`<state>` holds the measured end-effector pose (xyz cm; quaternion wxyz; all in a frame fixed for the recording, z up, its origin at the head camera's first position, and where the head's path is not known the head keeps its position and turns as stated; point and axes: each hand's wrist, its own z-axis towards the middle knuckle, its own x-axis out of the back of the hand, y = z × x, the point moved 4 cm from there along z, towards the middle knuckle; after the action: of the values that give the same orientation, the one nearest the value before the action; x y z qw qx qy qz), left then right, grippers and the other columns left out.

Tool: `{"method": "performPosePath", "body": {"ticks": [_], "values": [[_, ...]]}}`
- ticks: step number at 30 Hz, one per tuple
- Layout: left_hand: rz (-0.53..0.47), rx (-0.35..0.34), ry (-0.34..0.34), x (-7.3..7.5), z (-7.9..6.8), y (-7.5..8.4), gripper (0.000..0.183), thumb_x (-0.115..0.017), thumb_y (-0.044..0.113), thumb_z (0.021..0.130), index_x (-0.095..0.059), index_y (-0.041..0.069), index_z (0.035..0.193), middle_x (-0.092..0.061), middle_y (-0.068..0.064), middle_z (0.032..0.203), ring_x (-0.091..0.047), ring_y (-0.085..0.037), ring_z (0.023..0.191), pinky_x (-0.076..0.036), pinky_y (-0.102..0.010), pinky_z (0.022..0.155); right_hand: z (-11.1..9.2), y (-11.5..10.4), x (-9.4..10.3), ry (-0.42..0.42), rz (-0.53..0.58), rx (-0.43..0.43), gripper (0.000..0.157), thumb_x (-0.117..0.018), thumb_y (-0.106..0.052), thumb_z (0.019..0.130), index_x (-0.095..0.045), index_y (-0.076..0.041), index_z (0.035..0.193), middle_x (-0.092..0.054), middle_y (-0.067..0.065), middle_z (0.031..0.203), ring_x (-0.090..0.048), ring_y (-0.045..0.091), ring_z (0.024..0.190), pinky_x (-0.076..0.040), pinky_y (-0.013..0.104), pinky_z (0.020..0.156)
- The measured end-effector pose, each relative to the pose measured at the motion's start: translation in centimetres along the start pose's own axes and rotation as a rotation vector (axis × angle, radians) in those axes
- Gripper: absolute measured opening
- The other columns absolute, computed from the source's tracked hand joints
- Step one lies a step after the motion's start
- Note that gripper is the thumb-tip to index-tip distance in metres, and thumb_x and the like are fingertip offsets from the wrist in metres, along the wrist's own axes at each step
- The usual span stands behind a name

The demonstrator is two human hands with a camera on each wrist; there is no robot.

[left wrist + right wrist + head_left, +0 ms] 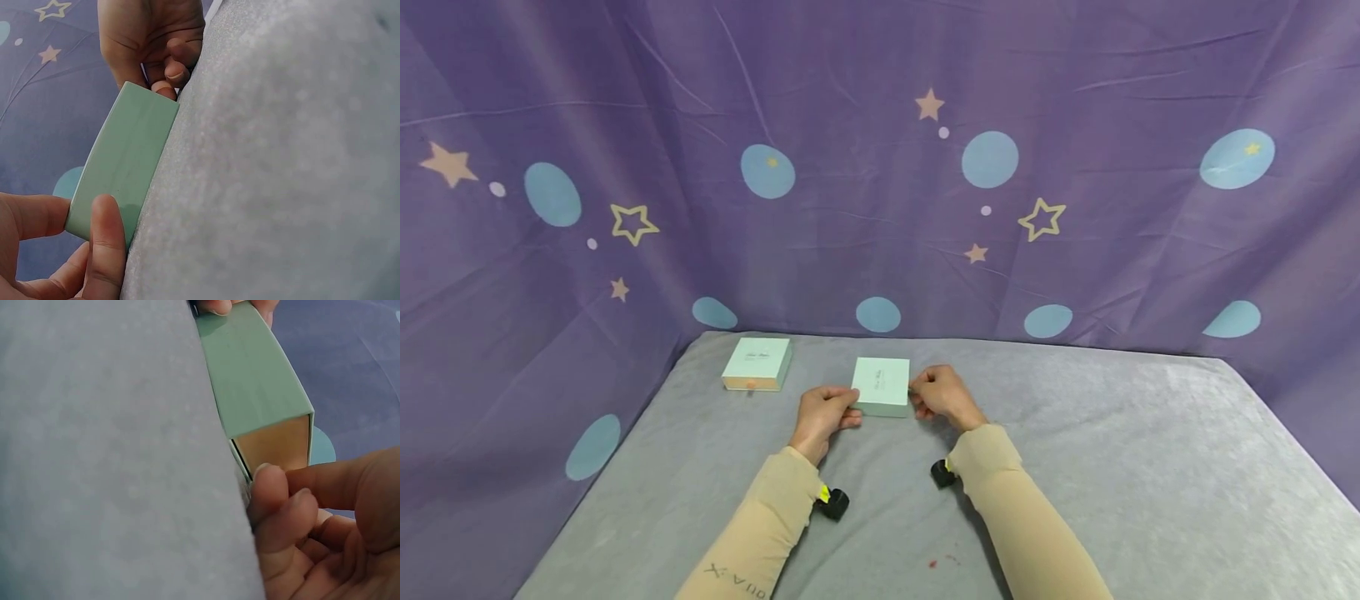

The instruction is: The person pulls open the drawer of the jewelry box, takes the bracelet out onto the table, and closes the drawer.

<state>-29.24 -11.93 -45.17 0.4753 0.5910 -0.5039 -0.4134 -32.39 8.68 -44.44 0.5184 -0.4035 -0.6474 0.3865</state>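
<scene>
A light green gift box [882,382] lies on the grey cloth, small lettering on its lid. My left hand [826,417] grips its left end, the thumb [106,231] pressed to the green side. At the box's right end is my right hand [946,393]. In the right wrist view that end shows a peach inner part [275,444] set inside the green sleeve. Bent right fingers [272,487] pinch close against this peach face; what lies between the fingertips is hidden.
A second light green box [758,358] stands at the back left, its peach end with a small tab facing me. Grey cloth [1150,467] covers the table. A purple curtain [880,250] with stars and dots hangs behind and at the left.
</scene>
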Motion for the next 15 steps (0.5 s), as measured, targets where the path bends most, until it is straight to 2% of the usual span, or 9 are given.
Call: {"method": "performPosePath", "body": {"ticks": [15], "values": [[0.006, 0.020, 0.007, -0.11, -0.04, 0.06, 0.023, -0.066, 0.006, 0.090, -0.061, -0.010, 0.105, -0.063, -0.016, 0.079, -0.066, -0.017, 0.060, -0.060, -0.029, 0.061, 0.13, 0.20, 0.19, 0.002, -0.011, 0.008, 0.015, -0.057, -0.006, 0.093, -0.066, 0.002, 0.085, -0.062, 0.014, 0.073, -0.058, 0.018, 0.049, -0.049, 0.026, 0.043]]}}
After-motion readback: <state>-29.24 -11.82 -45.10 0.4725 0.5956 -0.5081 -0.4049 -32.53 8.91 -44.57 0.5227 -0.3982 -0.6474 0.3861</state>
